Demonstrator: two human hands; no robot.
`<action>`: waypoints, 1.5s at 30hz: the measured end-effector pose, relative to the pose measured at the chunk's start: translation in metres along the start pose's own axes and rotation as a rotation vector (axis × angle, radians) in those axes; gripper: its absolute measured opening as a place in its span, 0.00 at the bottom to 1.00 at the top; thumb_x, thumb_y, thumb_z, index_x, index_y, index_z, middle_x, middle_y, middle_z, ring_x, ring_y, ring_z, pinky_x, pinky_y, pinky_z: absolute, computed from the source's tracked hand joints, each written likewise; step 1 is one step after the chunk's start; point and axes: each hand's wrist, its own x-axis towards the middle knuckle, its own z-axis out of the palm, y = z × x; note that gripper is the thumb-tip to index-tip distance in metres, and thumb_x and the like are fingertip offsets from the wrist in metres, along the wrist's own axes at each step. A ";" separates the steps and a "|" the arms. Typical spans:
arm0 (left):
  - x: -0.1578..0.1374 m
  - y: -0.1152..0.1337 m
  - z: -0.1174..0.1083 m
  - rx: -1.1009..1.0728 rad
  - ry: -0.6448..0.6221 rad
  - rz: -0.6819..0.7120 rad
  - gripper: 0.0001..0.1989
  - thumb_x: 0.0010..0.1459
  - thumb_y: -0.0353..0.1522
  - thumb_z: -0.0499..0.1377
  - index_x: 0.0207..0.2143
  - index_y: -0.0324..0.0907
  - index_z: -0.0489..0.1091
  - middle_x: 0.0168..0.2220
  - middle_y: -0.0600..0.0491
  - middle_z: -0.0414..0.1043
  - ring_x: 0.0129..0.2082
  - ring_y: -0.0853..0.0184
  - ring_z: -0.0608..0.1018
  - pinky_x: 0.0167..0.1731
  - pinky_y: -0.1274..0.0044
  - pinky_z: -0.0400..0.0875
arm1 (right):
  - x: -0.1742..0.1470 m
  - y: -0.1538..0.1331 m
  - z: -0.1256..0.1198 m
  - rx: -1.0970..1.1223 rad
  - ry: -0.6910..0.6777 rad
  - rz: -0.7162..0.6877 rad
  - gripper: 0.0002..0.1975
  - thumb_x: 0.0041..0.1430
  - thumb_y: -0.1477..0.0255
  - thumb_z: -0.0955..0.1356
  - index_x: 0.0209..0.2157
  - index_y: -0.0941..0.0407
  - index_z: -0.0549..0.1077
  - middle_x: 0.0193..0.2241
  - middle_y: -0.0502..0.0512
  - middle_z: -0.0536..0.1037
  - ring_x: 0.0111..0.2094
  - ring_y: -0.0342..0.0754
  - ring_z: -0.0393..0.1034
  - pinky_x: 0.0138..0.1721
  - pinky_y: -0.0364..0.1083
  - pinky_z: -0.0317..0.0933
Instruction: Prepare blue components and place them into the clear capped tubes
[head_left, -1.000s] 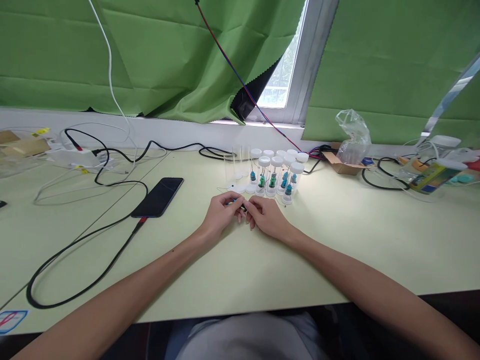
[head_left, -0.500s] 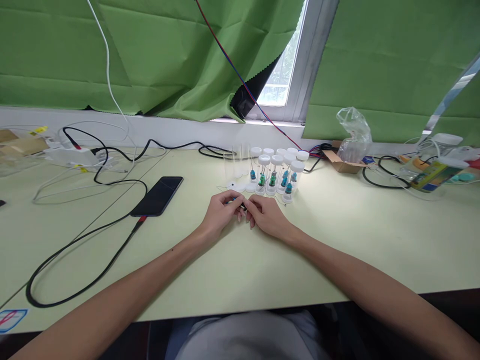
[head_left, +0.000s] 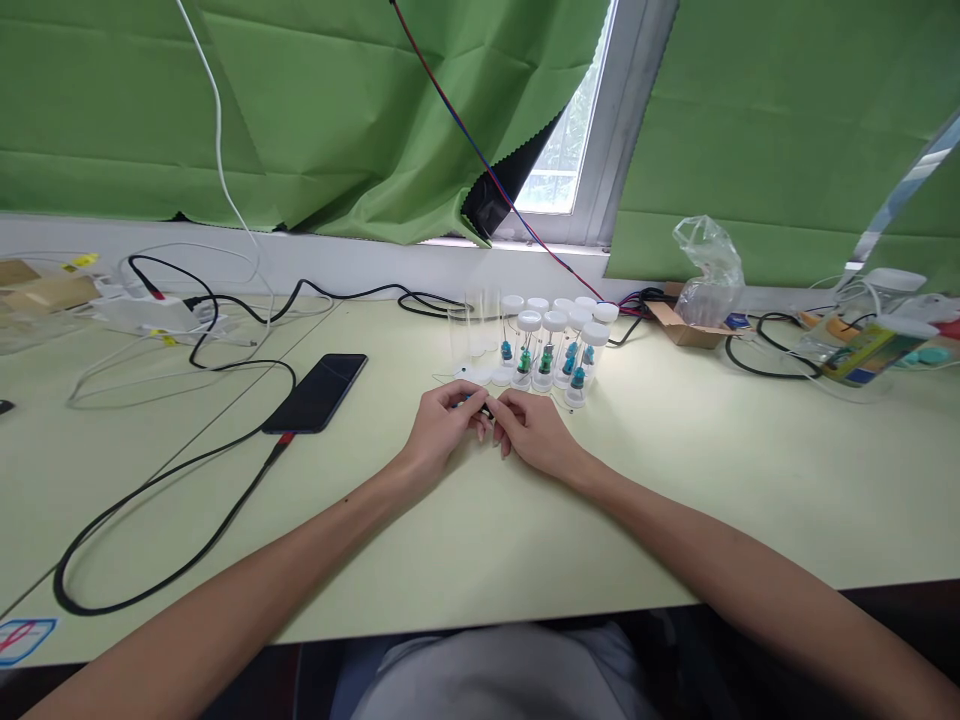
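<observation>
My left hand (head_left: 448, 420) and my right hand (head_left: 534, 430) meet at the middle of the table, fingertips pinched together. Between them is a small black and blue piece (head_left: 487, 408), mostly covered by the fingers, so its kind does not show. Just beyond my hands stand several clear tubes with white caps (head_left: 553, 320), holding blue or green parts with thin dark leads. To their left are clear tubes without caps (head_left: 459, 340), upright. White caps (head_left: 480, 376) lie in front of these, close to my left fingers.
A phone (head_left: 319, 393) with a black cable (head_left: 135, 490) looping toward the table edge lies at left. A white power strip (head_left: 154, 310) sits behind it. At right are a cardboard box (head_left: 686, 322) with a plastic bag (head_left: 709, 270) and a yellow-labelled container (head_left: 874, 350).
</observation>
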 end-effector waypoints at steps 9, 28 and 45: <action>0.000 0.000 0.000 -0.045 0.032 -0.001 0.10 0.52 0.36 0.64 0.25 0.38 0.73 0.25 0.52 0.71 0.23 0.70 0.72 0.25 0.77 0.67 | -0.001 0.001 0.001 0.031 -0.018 -0.005 0.16 0.64 0.57 0.63 0.31 0.55 0.68 0.22 0.49 0.74 0.18 0.42 0.69 0.23 0.42 0.63; 0.000 -0.001 -0.001 -0.023 0.014 0.007 0.11 0.54 0.38 0.63 0.26 0.38 0.72 0.25 0.52 0.72 0.22 0.70 0.72 0.25 0.76 0.67 | 0.000 0.000 0.001 -0.030 -0.007 -0.014 0.19 0.67 0.61 0.60 0.25 0.55 0.66 0.20 0.48 0.73 0.18 0.41 0.69 0.25 0.42 0.62; 0.001 -0.001 0.000 -0.013 0.055 0.015 0.11 0.52 0.38 0.64 0.26 0.39 0.73 0.27 0.52 0.72 0.25 0.69 0.71 0.24 0.77 0.66 | -0.001 -0.001 0.002 -0.016 0.018 -0.017 0.11 0.62 0.62 0.66 0.33 0.55 0.68 0.21 0.48 0.75 0.19 0.43 0.70 0.26 0.42 0.63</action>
